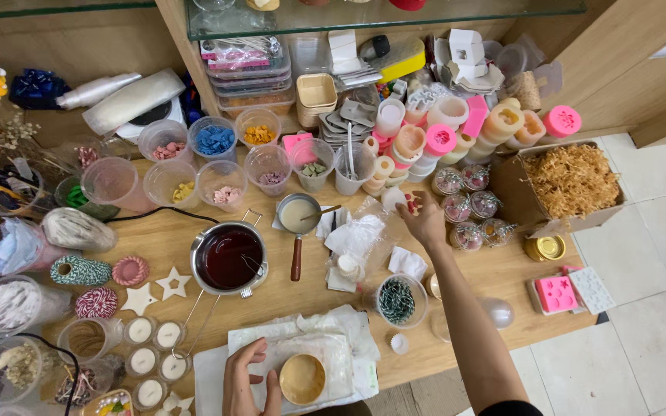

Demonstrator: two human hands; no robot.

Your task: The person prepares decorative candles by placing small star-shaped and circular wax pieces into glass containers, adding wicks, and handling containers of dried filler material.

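Right hand (425,219), fingers pinched on a small red piece (412,204), reaches mid-frame; left hand (247,381) spread open beside bowl (302,379). Risk: forearm clips jar (398,300).

Right hand (425,223) fingers' hold — too small; unclear

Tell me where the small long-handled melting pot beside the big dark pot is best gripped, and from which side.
Grip the small melting pot by the brown wooden handle, coming from the near table edge. The handle points straight toward the person, away from the cup of pale liquid, and nothing lies over it. The right hand is off reaching toward the moulds; the left hand rests by the wooden bowl.
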